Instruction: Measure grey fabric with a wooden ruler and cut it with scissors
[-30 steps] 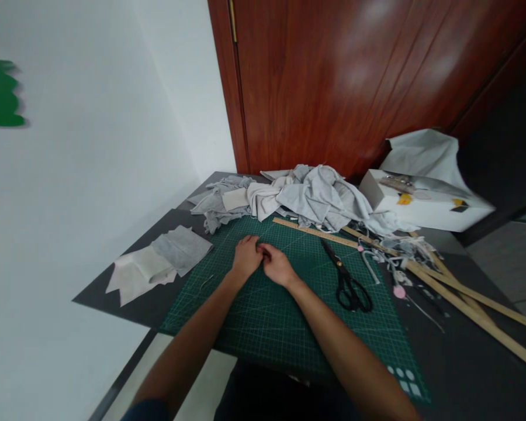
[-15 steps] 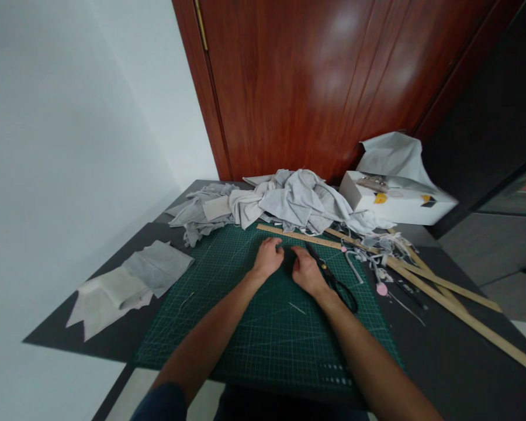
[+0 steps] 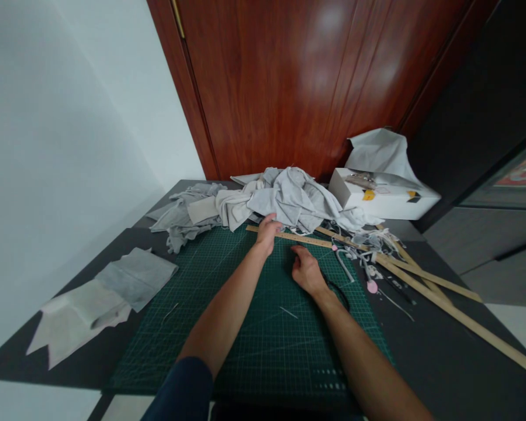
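Your loosely open left hand [image 3: 268, 235] has moved beside the cloth pile [image 3: 291, 196], working apart from your right hand [image 3: 307, 270], whose grip is unclear.

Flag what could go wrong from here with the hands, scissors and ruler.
1. The right hand and its forearm hide most of the black scissors; if the blades are parted, which can't be seen, a careless grip might nick a finger.
2. The left hand overlaps the wooden ruler in view, so a low sweep could knock it askew.
3. The cloth pile is loosely heaped, so a tug on one piece might drag others along.
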### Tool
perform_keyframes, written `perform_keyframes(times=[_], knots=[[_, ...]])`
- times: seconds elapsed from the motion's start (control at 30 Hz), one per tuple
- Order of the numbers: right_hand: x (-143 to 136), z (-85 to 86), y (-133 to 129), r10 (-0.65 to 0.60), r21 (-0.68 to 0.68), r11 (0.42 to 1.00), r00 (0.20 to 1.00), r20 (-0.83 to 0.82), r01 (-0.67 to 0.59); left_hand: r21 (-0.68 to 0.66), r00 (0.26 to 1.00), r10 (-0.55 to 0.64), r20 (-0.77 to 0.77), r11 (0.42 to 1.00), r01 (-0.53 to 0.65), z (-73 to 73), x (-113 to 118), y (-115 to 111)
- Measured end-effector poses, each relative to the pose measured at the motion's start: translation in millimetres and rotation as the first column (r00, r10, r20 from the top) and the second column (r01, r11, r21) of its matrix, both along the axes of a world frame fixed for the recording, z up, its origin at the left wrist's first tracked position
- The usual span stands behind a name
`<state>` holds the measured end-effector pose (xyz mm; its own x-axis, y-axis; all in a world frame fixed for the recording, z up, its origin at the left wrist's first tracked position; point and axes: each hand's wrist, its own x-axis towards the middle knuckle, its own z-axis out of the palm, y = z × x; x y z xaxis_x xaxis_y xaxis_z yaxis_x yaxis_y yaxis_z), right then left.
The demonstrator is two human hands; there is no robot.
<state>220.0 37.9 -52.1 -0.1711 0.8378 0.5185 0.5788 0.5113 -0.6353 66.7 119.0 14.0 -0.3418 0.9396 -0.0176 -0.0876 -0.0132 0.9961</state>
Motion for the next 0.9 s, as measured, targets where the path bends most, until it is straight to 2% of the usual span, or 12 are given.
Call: perform_keyframes(times=[0.17,0.5,0.77,0.9], knots=[[8.7,-0.7,8.1,-0.043,-0.007,0.999,0.999,-0.006,0.043,0.030,0.999,0.009,0.040,0.999,-0.010,2.5,-6.7,-5.2],[19.8,-3.2,14.7,-0.068,-0.009,0.998,0.998,0.013,0.069,0.071,0.988,0.112,-0.107,0.992,-0.105,-2.3,-33.3,-59.6],[22.0,-2.6,15.2,-0.177,-0.037,0.983,0.984,0.019,0.178,0.027,0.993,0.039,-0.114,0.999,-0.036,0.8,-60.4,-102.4],[16.3,-5.0,14.3,-0.232,0.046,0.972,0.973,0.008,0.231,0.003,0.985,-0.004,-0.171,1.000,0.005,-2.8,-73.0,-120.5]])
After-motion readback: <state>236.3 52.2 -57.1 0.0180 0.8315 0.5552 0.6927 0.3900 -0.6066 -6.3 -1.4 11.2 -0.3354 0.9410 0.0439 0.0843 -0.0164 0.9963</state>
